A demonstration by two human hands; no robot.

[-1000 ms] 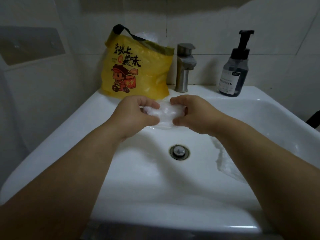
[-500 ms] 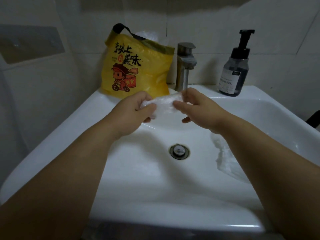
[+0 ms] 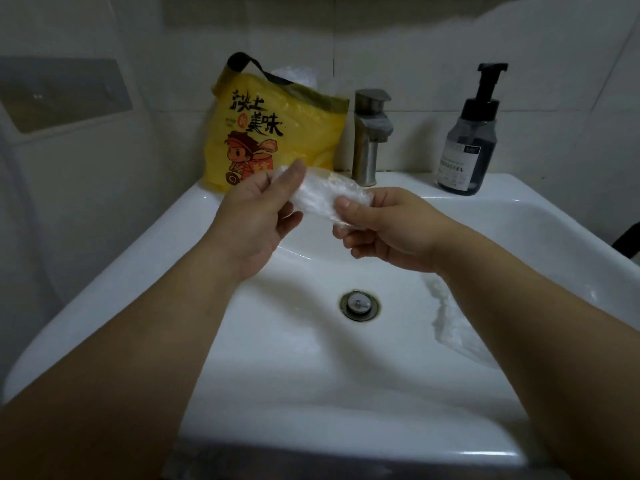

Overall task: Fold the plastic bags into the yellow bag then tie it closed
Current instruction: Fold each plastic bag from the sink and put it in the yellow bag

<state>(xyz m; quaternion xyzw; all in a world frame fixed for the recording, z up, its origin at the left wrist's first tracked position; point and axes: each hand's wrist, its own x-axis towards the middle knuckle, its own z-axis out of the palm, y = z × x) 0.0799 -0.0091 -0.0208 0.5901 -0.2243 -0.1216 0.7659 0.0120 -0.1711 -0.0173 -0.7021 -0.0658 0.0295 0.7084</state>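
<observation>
Head camera shows my left hand [image 3: 256, 216] and right hand [image 3: 384, 230] raised over the white ceramic sink [image 3: 173, 237]. Each pinches one end of a clear crinkled plastic bag [image 3: 318, 199], which is folded down to a narrow strip between them. My left thumb and fingertips close on its left end, and my right thumb and curled fingers clamp its right end.

To finish this fold well, I judge I should press the air out along the strip and bring one end over the other. Then I should hold the packet tight in one hand, since thin film like this tends to spring open. That would free my other hand for the mouth of the bag it goes into.

That yellow printed plastic bag [image 3: 277, 133] stands upright on the back left of the sink ledge against the tiled wall. Its black handle loop is up and some clear plastic pokes out of its top. It sits just beyond my left hand, so the reach is short, but the mouth looks slack and I expect to spread it first.

Just right of it stands a brushed steel tap [image 3: 369, 140], close enough to catch my knuckles, and further right a dark pump bottle [image 3: 467, 147]. A second loose clear bag [image 3: 450, 334] lies unfolded in the basin, partly under my right forearm, near the round metal drain [image 3: 359, 304].
</observation>
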